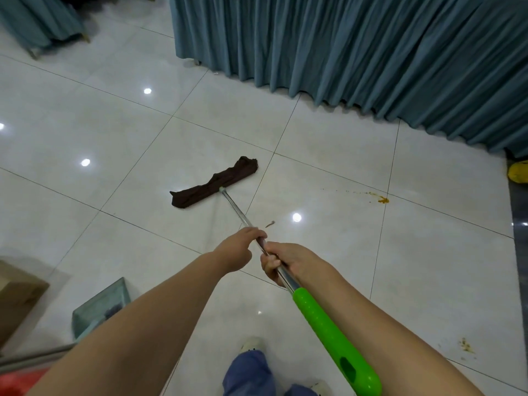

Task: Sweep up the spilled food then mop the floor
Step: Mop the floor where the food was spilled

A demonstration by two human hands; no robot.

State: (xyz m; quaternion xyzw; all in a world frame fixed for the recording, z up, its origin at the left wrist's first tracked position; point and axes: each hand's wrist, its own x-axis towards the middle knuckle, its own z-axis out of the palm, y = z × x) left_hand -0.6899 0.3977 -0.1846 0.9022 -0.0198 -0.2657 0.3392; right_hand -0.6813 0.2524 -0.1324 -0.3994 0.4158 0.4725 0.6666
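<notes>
Spilled food (383,200) lay on the white tiled floor (114,167) off to the right, an orange blob with a thin trail of crumbs. We spotted a second smear (465,345) nearer in, beside the right forearm.

In the head view, both hands were on the mop (214,182). The left hand (237,250) curled round the steel pole (237,210) in front. The right hand (285,261) wrapped round it just behind, the two hands almost touching, and the green grip (328,332) ran back under the right forearm. The dark brown mop head sat flat on the tile, ahead and a little left, well apart from the orange blob. A small brown scrap (270,223) lay just beyond the left knuckles. Down at lower left a green dustpan (100,304) rested on the floor near a cardboard box (17,287), and a teal pleated drape (343,52) hung along the top.

We judged this to be the mopping step, though the orange mess was plainly not cleared. The next move, as we read it, called for swinging the mop head rightwards across the tiles to the blob. The cloth needed to stay flat and pressed down so that it lifted the mess rather than smeared it, and the thick part might have wanted the dustpan first.
</notes>
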